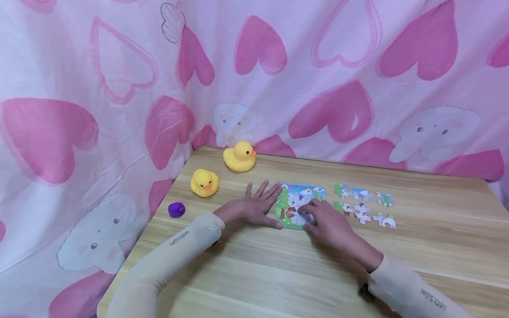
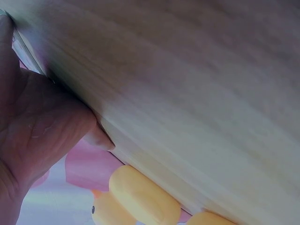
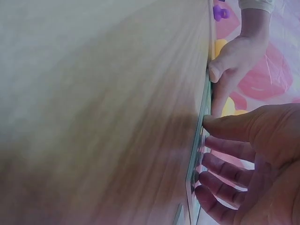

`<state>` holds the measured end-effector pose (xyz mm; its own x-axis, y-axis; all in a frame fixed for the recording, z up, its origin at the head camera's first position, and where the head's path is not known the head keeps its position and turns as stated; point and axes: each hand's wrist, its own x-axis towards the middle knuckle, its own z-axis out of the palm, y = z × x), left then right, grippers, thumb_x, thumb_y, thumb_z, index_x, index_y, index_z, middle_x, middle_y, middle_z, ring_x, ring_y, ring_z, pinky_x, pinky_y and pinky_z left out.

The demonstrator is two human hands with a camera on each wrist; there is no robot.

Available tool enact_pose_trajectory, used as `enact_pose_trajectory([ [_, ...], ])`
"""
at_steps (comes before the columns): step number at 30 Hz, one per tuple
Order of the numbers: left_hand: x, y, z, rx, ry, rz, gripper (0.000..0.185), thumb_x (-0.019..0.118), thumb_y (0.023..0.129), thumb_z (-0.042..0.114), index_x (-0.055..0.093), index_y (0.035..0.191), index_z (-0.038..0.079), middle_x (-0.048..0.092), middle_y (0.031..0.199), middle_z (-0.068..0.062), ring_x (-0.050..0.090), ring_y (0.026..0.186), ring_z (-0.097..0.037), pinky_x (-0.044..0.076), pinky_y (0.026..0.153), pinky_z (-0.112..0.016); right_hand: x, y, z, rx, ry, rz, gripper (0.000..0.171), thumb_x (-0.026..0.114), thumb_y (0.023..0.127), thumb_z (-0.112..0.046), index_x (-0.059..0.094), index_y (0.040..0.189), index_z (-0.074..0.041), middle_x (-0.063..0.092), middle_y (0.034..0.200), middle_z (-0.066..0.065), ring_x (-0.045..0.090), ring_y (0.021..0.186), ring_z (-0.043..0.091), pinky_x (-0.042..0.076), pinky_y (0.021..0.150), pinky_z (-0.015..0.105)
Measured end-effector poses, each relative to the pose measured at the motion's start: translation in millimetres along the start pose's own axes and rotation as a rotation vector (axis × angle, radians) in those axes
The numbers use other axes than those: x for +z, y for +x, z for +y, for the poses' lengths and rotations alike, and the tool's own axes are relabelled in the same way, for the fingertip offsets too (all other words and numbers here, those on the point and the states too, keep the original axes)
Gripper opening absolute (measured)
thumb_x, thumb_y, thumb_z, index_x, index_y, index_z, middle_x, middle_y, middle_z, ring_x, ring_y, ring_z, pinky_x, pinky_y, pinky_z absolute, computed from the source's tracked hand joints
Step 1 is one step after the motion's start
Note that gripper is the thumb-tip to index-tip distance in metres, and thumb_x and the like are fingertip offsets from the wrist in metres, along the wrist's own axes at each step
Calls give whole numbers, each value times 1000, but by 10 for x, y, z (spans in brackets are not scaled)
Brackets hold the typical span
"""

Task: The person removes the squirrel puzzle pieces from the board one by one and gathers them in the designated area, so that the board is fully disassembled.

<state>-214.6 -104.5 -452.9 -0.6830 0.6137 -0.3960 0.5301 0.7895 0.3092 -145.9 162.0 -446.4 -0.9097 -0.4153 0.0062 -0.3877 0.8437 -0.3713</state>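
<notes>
A partly assembled jigsaw puzzle (image 1: 296,196) with a cartoon picture lies flat on the wooden table (image 1: 278,274). My left hand (image 1: 254,207) rests flat beside it with fingers spread, the fingertips touching the puzzle's left edge. My right hand (image 1: 330,225) is on the puzzle's lower right part. In the right wrist view its thumb and fingertips (image 3: 206,161) press down on the puzzle's surface (image 3: 196,154). Several loose puzzle pieces (image 1: 363,205) lie just right of the puzzle. The left wrist view shows my thumb (image 2: 56,126) against the tabletop (image 2: 187,70).
Two yellow rubber ducks (image 1: 240,157) (image 1: 204,182) stand at the table's back left, and a small purple object (image 1: 176,209) lies near the left edge. A pink heart-patterned cloth (image 1: 338,66) hangs behind and to the left of the table.
</notes>
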Motion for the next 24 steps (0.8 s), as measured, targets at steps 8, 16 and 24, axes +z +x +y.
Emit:
enact_pose_trajectory([
  [8,-15,20,2,-7,0,-15,122,52,90,86,-17,169,24,-24,178,4,-26,164,-33,-20,123,-73,-21,38,35,-2,69,-15,44,85,88,-18,71,129,-23,66,121,1,60,105,22,54,84,41],
  [16,-9,22,2,2,-6,-7,123,53,89,86,-16,169,24,-24,178,4,-26,164,-34,-19,123,-73,-65,91,114,-36,169,-85,45,87,86,-13,70,127,-18,64,117,5,57,99,20,52,82,37],
  [24,-6,26,-5,-13,-13,-12,123,53,89,87,-16,169,26,-24,178,6,-26,164,-32,-20,124,-72,-117,212,163,-64,206,-154,42,89,82,-8,73,121,-16,64,112,7,59,97,19,56,84,37],
])
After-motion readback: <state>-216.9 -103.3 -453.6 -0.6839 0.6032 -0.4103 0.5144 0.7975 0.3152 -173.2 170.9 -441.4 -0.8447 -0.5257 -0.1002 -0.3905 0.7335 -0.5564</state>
